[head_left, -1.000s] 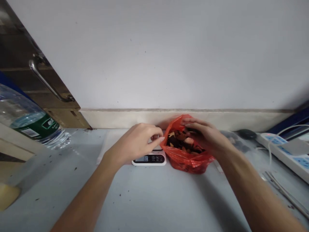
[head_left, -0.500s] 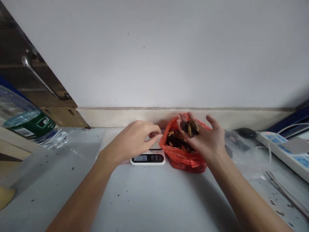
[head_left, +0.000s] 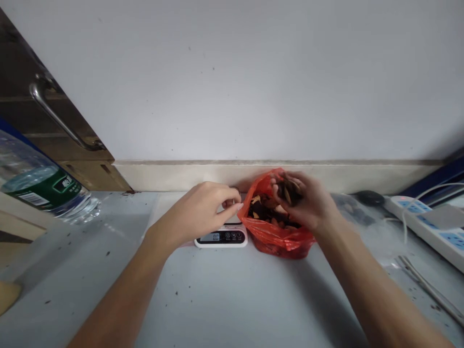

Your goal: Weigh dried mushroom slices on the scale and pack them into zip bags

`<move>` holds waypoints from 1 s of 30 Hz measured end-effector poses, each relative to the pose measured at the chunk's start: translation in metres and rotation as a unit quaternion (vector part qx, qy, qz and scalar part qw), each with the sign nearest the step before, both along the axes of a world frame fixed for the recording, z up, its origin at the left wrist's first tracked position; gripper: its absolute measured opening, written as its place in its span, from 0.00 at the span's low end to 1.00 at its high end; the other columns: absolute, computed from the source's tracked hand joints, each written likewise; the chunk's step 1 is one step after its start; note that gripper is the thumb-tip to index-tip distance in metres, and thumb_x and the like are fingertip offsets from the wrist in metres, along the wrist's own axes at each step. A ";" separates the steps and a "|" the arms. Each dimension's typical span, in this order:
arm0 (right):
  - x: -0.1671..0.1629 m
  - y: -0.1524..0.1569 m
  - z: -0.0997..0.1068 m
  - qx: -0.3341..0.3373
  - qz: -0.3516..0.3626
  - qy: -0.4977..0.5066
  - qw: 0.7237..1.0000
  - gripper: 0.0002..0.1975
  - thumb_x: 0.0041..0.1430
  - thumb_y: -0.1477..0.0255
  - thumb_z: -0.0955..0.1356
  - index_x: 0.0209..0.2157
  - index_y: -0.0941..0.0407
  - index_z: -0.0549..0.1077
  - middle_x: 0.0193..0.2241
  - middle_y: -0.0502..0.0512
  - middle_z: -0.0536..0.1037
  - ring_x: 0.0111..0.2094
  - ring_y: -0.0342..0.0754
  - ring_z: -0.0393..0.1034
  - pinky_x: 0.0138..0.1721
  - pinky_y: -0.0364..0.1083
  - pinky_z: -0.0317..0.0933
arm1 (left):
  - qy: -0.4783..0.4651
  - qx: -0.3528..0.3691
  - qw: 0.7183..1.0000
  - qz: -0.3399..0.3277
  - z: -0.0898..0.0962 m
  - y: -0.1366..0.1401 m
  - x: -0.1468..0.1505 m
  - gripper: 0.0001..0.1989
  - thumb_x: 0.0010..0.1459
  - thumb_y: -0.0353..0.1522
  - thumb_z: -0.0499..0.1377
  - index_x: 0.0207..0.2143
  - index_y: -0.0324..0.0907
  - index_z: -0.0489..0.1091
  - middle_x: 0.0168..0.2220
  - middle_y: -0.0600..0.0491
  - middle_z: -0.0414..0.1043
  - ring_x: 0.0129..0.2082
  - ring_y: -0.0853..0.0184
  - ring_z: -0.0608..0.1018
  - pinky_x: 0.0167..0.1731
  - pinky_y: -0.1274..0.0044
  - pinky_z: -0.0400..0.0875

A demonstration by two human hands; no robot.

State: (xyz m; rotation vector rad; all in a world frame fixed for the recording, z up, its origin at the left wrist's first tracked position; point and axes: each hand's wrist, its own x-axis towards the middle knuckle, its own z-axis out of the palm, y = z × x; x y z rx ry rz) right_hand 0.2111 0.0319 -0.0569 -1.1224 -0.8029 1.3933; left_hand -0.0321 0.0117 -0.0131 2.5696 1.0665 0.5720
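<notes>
My left hand (head_left: 206,208) is closed in a pinch on the near-left rim of a red plastic bag (head_left: 279,241). The bag stands open, with dark and tan dried pieces (head_left: 266,210) inside. Over its right side, my right hand (head_left: 308,198) curls around several brown dried pieces (head_left: 289,191), which look like pods or husks; their exact kind is unclear. Beneath my left hand sits a white digital kitchen scale (head_left: 221,239), its display reading 0.0. That hand hides most of the scale's platform.
A water bottle (head_left: 47,186) with a green label tilts at the left. On the right lie a clear plastic bag (head_left: 366,232), a black mouse (head_left: 369,198), a white power strip (head_left: 431,224) and a grey cable (head_left: 427,287). A white wall (head_left: 232,87) rises behind the table.
My right hand has turned and curled its fingers in around the dried pieces, which lay on its open palm before. My left hand keeps its pinch on the bag's rim.
</notes>
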 end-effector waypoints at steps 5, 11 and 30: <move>-0.001 -0.005 0.012 0.021 0.106 -0.376 0.920 0.05 0.52 0.70 0.71 0.24 0.54 0.76 0.23 0.50 0.78 0.26 0.46 0.71 0.28 0.45 0.66 | 0.010 -0.010 1.000 -0.002 -0.001 0.000 0.001 0.14 0.66 0.30 0.53 0.29 0.43 0.74 0.29 0.55 0.76 0.26 0.69 0.74 0.28 0.77 0.64; -0.010 -0.012 0.019 0.059 0.145 -0.618 0.770 0.08 0.58 0.76 0.65 0.30 0.53 0.77 0.28 0.51 0.82 0.28 0.47 0.74 0.30 0.45 0.62 | 0.016 -0.026 1.000 0.002 -0.001 0.000 0.002 0.13 0.66 0.30 0.53 0.31 0.43 0.75 0.30 0.55 0.77 0.28 0.68 0.75 0.29 0.77 0.64; -0.017 -0.013 0.006 -0.063 0.174 -0.748 0.637 0.22 0.64 0.64 0.69 0.58 0.55 0.74 0.54 0.67 0.78 0.45 0.60 0.78 0.40 0.49 0.65 | 0.029 -0.064 0.997 0.018 0.003 -0.001 0.003 0.14 0.66 0.32 0.52 0.30 0.43 0.74 0.30 0.54 0.76 0.27 0.67 0.74 0.29 0.76 0.62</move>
